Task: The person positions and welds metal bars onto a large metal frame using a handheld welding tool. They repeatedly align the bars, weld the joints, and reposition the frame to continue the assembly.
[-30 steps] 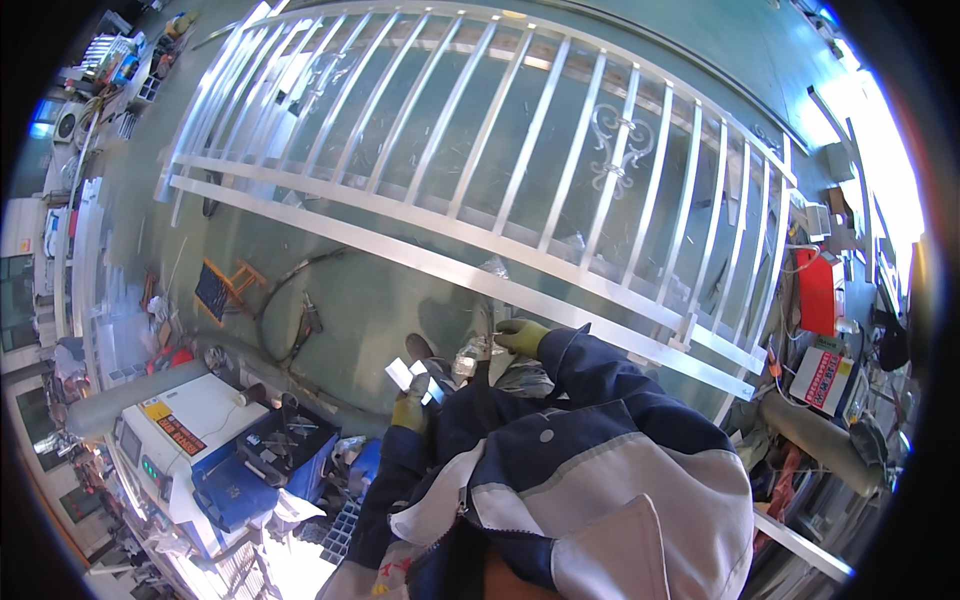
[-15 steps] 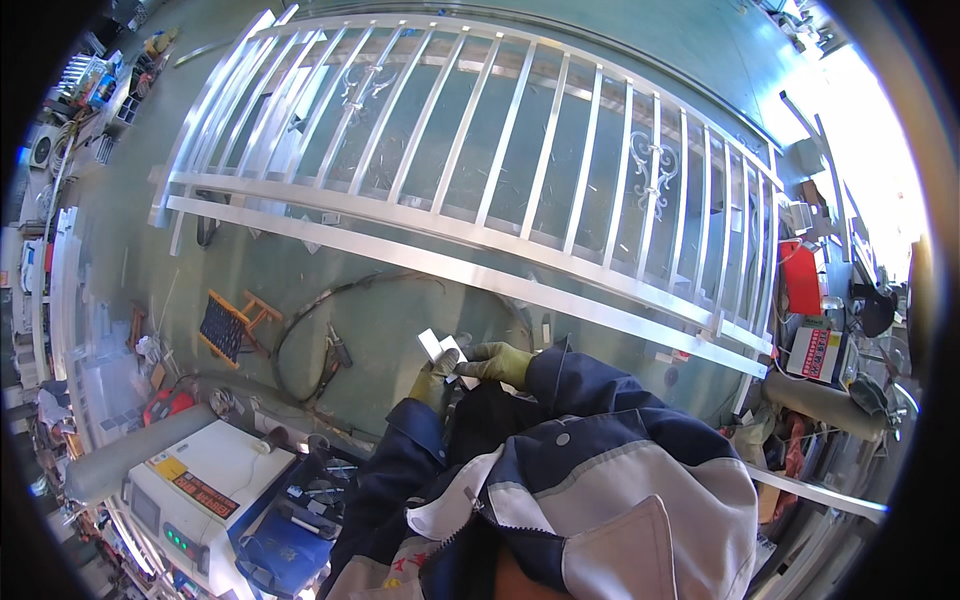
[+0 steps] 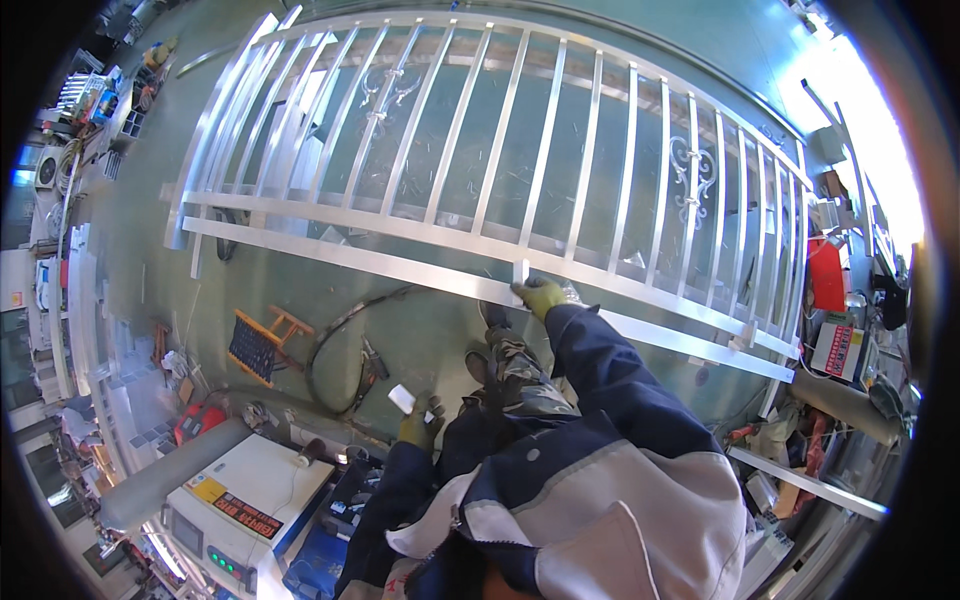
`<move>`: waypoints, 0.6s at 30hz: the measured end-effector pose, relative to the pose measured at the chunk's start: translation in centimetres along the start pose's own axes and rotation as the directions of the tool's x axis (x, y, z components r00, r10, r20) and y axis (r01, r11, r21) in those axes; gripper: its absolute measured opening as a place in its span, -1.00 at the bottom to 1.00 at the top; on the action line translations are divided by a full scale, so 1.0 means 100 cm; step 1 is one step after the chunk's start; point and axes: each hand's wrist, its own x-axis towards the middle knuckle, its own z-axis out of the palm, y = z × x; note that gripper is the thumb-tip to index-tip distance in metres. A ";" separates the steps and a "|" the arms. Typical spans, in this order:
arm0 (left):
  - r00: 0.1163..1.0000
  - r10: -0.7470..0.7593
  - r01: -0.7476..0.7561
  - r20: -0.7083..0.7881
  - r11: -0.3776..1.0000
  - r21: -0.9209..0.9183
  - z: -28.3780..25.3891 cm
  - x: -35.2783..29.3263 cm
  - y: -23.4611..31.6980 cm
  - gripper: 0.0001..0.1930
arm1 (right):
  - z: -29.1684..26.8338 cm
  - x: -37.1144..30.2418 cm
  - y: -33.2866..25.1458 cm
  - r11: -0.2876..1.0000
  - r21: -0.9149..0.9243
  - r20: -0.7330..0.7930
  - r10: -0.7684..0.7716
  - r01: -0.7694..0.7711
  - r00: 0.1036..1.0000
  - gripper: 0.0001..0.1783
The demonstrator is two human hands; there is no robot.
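My gloved right hand reaches forward and grips a small white block-like piece, held up against the lower rail of a silver metal railing. Whether the piece touches the rail I cannot tell. Close to my body, my gloved left hand is closed round another small white piece, which sticks up past the fingers. The railing has many upright bars and scroll ornaments, and a flat metal bar runs along its near side.
A black and orange folding stool and a torch-like tool with a dark cable lie on the floor. At lower left stands a white machine beside a blue tool tray. Clutter lines the right side, with a red panel.
My hands were together with the white pieces; now they are apart. The right has carried one piece forward to the railing, while the left has dropped back with the other.
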 end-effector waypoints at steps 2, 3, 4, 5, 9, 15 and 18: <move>0.956 0.271 -0.287 0.110 0.800 0.527 -0.014 -0.017 0.015 -0.51 | -0.014 0.036 0.006 0.975 -0.211 -0.121 -0.098 0.071 0.988 -0.46; 0.968 0.218 -0.251 0.126 0.806 0.536 -0.016 -0.010 0.026 -0.44 | -0.029 0.068 0.031 0.973 -0.233 -0.144 -0.038 0.004 0.989 -0.46; 0.999 -0.010 0.016 -0.039 0.988 0.155 -0.031 -0.007 0.030 -0.50 | -0.024 0.082 0.024 0.970 -0.244 -0.121 -0.006 -0.024 0.993 -0.47; 0.950 -0.238 0.162 -0.202 0.929 -0.333 -0.046 -0.005 0.028 -0.55 | -0.015 0.091 0.016 0.963 -0.267 -0.174 -0.009 -0.038 0.985 -0.48; 0.943 0.284 -0.296 0.176 0.467 0.833 -0.060 -0.020 0.025 -0.31 | 0.000 0.098 -0.010 0.951 -0.290 -0.255 0.031 -0.107 0.966 -0.53; 0.973 0.132 -0.220 0.192 0.255 0.941 -0.066 0.016 0.032 -0.35 | -0.002 0.114 -0.010 0.936 -0.324 -0.310 0.030 -0.136 0.950 -0.43; 0.984 0.075 -0.171 0.164 0.103 0.980 -0.023 0.001 0.078 -0.30 | 0.004 0.116 -0.008 0.907 -0.388 -0.242 0.069 -0.162 0.968 -0.40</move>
